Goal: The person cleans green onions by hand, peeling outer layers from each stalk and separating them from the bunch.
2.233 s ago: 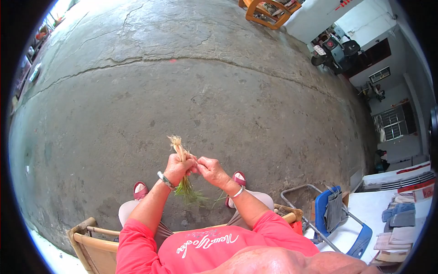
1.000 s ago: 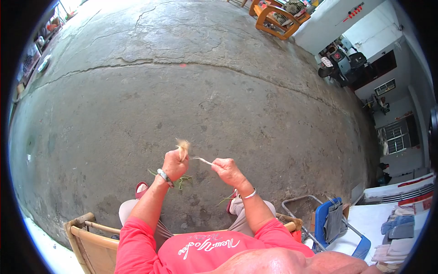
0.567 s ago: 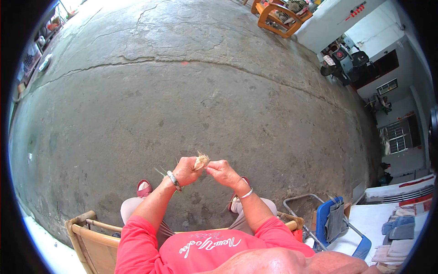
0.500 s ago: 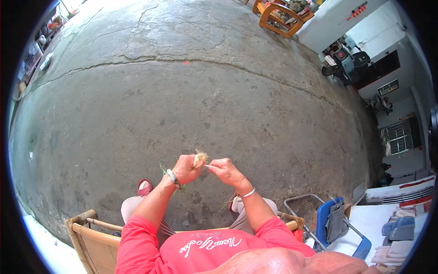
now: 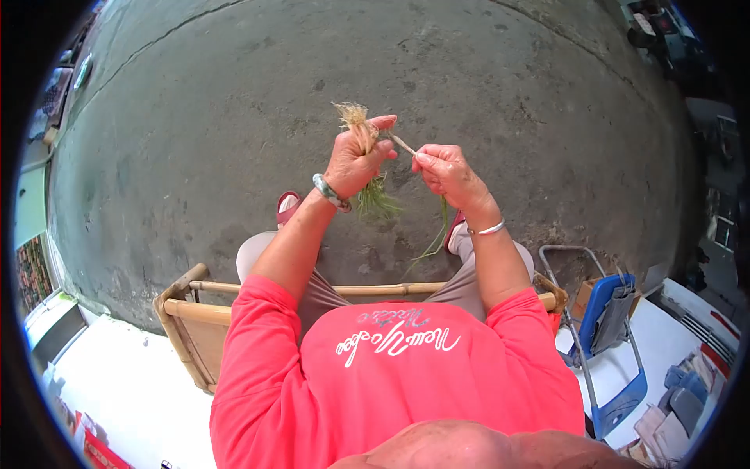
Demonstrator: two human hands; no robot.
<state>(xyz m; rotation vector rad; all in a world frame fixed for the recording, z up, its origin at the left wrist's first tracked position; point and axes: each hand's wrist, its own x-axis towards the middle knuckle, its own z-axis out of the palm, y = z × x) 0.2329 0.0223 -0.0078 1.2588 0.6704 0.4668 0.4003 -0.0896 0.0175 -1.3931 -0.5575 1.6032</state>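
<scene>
Held in my left hand (image 5: 354,162) is a bunch of thin green plants (image 5: 378,202). Their pale, straw-coloured roots (image 5: 351,114) stick up above the fist, and the green leaves hang below it. A jade-like bangle circles that wrist. My right hand (image 5: 453,173), with a silver bangle, pinches a single thin stalk (image 5: 403,144). Its pale end points toward the bunch, close to the left fingertips. A long green leaf (image 5: 432,244) trails under the right hand. Both hands are raised over the floor in front of my knees.
I sit in a bamboo-framed chair (image 5: 201,313) on a cracked concrete floor (image 5: 234,141). At my right stands a folding chair (image 5: 598,313) with blue parts and a grey cloth over it. Folded clothes (image 5: 683,395) lie beyond it.
The view has tilted down, so the hands appear higher. My hands have moved slightly apart, and the thin stalk shows more of its length between them.
</scene>
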